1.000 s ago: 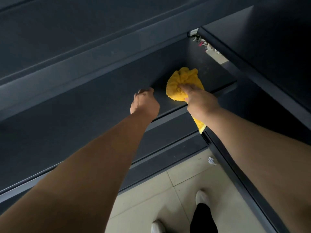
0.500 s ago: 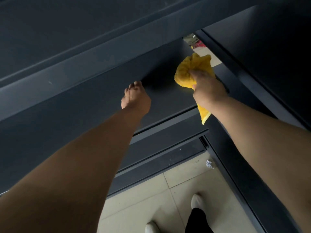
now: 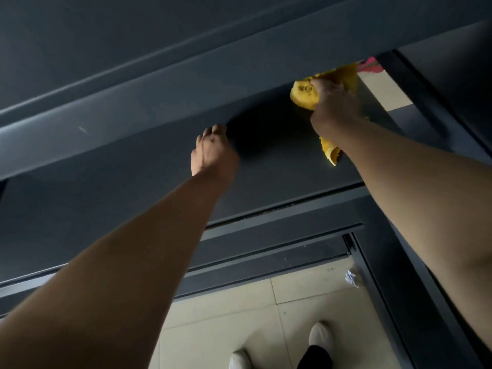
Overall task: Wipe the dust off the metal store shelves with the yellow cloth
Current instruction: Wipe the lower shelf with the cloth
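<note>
My right hand (image 3: 336, 106) grips the bunched yellow cloth (image 3: 304, 95) and presses it on the far right end of a dark metal shelf (image 3: 159, 187). One tail of the cloth hangs below my wrist. My left hand (image 3: 213, 151) rests on the same shelf near its middle, fingers curled down against the surface, holding nothing. The fingertips of both hands are partly hidden.
Another dark shelf edge (image 3: 133, 102) runs above the one I touch, and lower shelf lips (image 3: 266, 251) lie below. A dark upright frame (image 3: 386, 302) stands at the right. Beige floor tiles (image 3: 226, 315), a paper scrap (image 3: 351, 278) and my white shoes (image 3: 320, 336) show underneath.
My right hand has slid the cloth up and rightwards toward the shelf's far corner. My left hand has shifted slightly deeper onto the shelf.
</note>
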